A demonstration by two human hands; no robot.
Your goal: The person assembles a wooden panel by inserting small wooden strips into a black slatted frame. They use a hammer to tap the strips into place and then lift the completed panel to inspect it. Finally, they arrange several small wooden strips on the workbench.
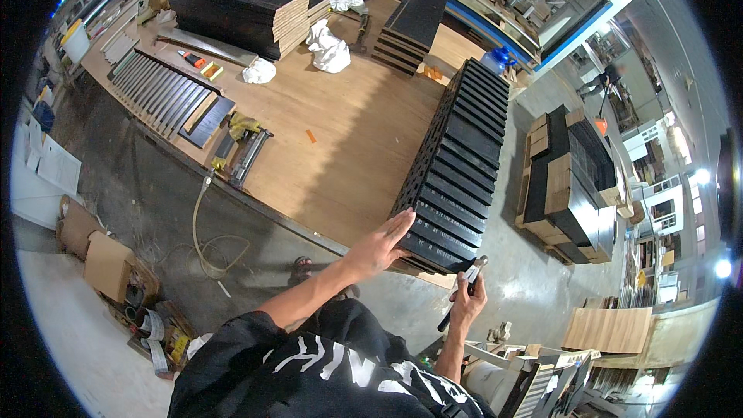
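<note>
My left hand (379,246) has its fingers stretched out and lies against the near left corner of a long black slatted stack (457,166). Wrapped in my right hand (467,302) is a hammer (477,265). Its rounded metal head points up beside the stack's near right corner, and the dark handle comes out below my fingers. The slatted stack runs along the right side of a wooden worktable (340,131). On the table's near left edge lies a nail gun (241,147) joined to an air hose (200,224).
Tall black boards (232,11) and a smaller board pile (412,23) stand farther back. Crumpled white wrapping (329,48) lies between them. A slatted panel (162,93) rests at left. Right of the table, a stack of black-and-wood panels (569,186) sits on the floor; a person (607,77) is beyond.
</note>
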